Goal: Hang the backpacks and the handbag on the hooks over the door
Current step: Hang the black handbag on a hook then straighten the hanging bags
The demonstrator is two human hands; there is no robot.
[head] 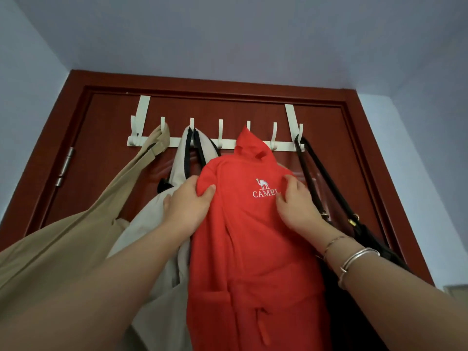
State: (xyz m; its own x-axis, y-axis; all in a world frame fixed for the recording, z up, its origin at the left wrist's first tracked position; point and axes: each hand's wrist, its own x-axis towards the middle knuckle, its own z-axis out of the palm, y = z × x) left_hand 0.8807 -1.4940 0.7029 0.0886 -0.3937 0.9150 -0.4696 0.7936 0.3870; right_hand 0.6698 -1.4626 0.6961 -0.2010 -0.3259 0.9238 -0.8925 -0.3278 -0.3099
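A red backpack [253, 236] with a white CAMEL logo hangs by its top from a hook of the white over-door rack [228, 142]. My left hand [188, 203] grips its upper left edge. My right hand [297, 206] rests on its upper right side beside the logo, fingers spread. A cream backpack [157, 224] with black straps hangs to its left. A tan cloth bag [76, 229] hangs further left. A black handbag [372, 239] hangs by long straps from the rightmost hook.
The rack sits on a dark red wooden door [106, 163] with hinges on its left side. Pale blue walls flank the door and the ceiling is above. Some hooks stand free.
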